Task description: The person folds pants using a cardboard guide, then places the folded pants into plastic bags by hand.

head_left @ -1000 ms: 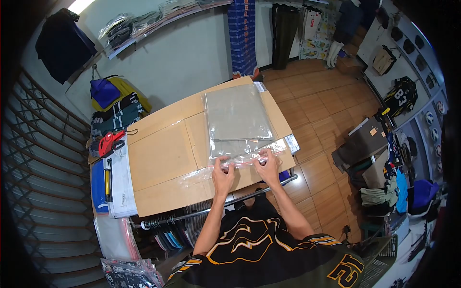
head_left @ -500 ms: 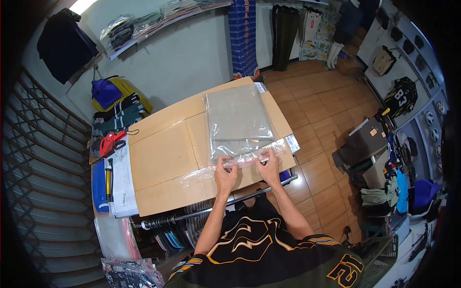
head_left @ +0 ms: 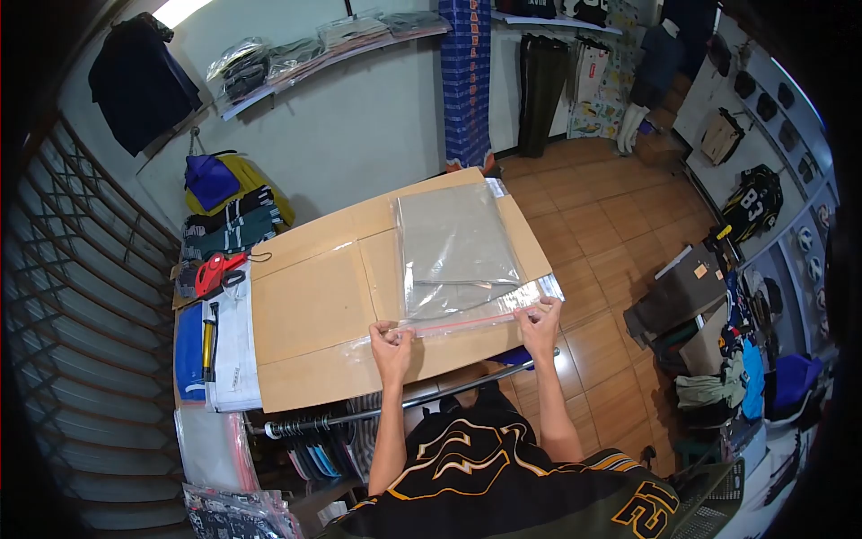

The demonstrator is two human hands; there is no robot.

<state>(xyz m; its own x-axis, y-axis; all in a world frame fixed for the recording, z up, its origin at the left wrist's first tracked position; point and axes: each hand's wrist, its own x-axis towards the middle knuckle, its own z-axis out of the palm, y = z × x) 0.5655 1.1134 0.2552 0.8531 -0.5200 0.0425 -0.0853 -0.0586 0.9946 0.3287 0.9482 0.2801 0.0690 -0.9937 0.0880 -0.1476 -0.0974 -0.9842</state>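
Note:
A folded grey garment (head_left: 458,238) lies inside a clear plastic bag (head_left: 453,313) on a cardboard sheet (head_left: 310,296). The bag's near edge carries a thin red strip across it. At the left end of that edge, my left hand (head_left: 392,349) is closed in a pinch on the plastic. My right hand (head_left: 540,325) pinches the bag near its right end, close to the cardboard's right edge. Between the two hands the strip is stretched fairly straight.
Left of the cardboard lie a red tape dispenser (head_left: 218,272), scissors (head_left: 233,280) and a yellow-and-black pump-like tool (head_left: 209,341). A metal rail (head_left: 422,402) with hangers runs below the near edge. Wrapped clothes (head_left: 332,40) fill a wall shelf.
My hands have moved apart along the bag's near edge, the left one leftward and the right one rightward. The view has shifted slightly.

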